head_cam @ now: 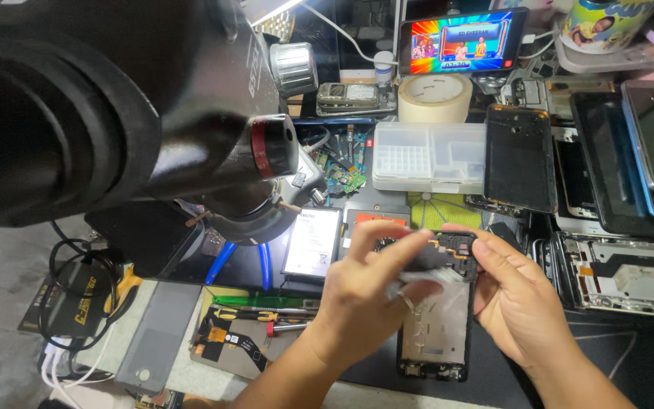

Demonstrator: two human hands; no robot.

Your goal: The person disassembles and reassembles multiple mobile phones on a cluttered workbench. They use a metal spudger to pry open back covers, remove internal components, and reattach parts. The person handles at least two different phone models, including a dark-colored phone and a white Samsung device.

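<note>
ITEM: opened phone frame (437, 326), dark, back cover off, lying lengthwise on the bench (630, 356), lower centre, betw. both hands.

HANDS: left hand (365, 291) closed on the frame's upper part, fingers curled over it; something thin & pale shows at the fingertips, poss. a film or tape strip, cannot tell which. Right hand (520, 299) grips the frame's right edge near the top, thumb by the camera-end flex area w/ orange traces.

STEP (judged): work on the top end of the frame, pulling or pressing a thin layer there. Next move prob. calls for a steady hold w/ the right hand & a slow, even pull or press from the left hand, so the flex near the top is not torn.

BENCH: dark mat, very crowded. Flat battery (312, 242), white label, just left of the hands. Screwdriver (285, 329), red collar, & flex cable part (225, 341) lower left. Clear parts box (429, 157) behind. Tape roll (434, 98) beyond it. Spare phone body (520, 157), black, right of box. More screens & frames stacked far right.

ROOM: microscope head (115, 106), black, large, fills upper left. Lit phone screen (462, 39), bright colours, propped at the back. Cables (66, 303) hang at left edge.
</note>
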